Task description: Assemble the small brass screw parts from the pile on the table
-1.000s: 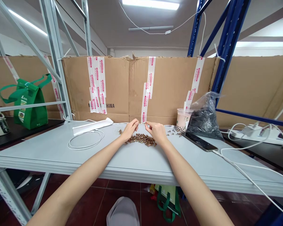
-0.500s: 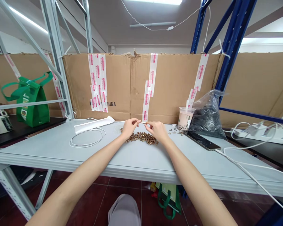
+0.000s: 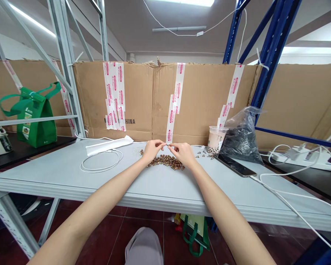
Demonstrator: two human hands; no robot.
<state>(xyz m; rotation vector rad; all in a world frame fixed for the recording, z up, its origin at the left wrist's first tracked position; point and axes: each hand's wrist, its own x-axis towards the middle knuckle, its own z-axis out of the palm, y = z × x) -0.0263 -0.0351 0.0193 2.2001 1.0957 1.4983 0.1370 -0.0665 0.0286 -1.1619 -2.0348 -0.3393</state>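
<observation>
Both hands meet over the grey shelf top, fingertips pinched together in front of the cardboard. My left hand [image 3: 152, 150] is closed, thumb against index finger, at one end of a small metal piece [image 3: 167, 144]. From the other side my right hand [image 3: 182, 151] pinches the same piece; its exact kind is too small to make out. Just below the hands lies a heap of brass-coloured screws [image 3: 167, 162], partly hidden by the left hand. Several small silver-coloured metal parts [image 3: 202, 154] are scattered to the right of my right hand.
A bubble tea cup [image 3: 217, 140], a clear bag of dark material [image 3: 242, 138] and a phone [image 3: 235, 165] with a white cable stand at the right. A coiled white cable [image 3: 101, 162] and a white paper strip [image 3: 109, 146] lie left. Taped cardboard [image 3: 138, 99] walls the back.
The hands stay pinched together at nearly the same spot, with only slight finger movement. The whole view has shifted a little.
</observation>
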